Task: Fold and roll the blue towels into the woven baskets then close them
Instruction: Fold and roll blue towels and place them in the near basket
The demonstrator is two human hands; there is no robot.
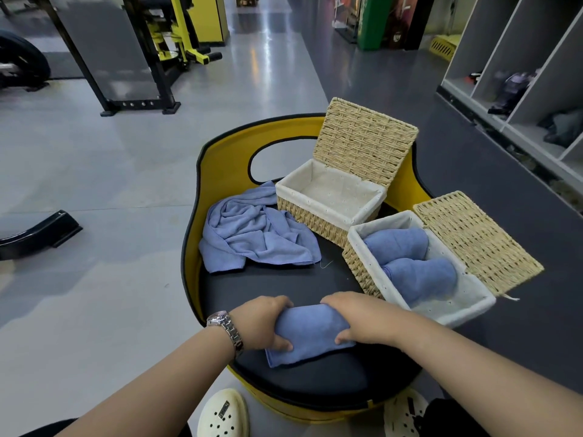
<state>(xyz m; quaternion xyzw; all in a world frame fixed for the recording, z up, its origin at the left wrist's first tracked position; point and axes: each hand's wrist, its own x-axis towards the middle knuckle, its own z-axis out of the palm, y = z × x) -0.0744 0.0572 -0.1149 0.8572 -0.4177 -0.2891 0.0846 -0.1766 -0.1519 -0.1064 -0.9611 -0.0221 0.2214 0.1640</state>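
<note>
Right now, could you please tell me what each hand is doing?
Left hand: closed, gripping the left end of the rolled blue towel.
Right hand: closed, gripping its right end.

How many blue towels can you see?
4, maybe more. Two rolled towels lie in the nearer basket. One towel is under both hands. The crumpled pile beside the empty basket may hide others.

Soft matt blue cloth towels [257, 236], rough woven straw-like baskets [318, 216] with white fabric lining [331, 193], a matt black padded worktop [284, 283], glossy grey floor [94, 171].
</note>
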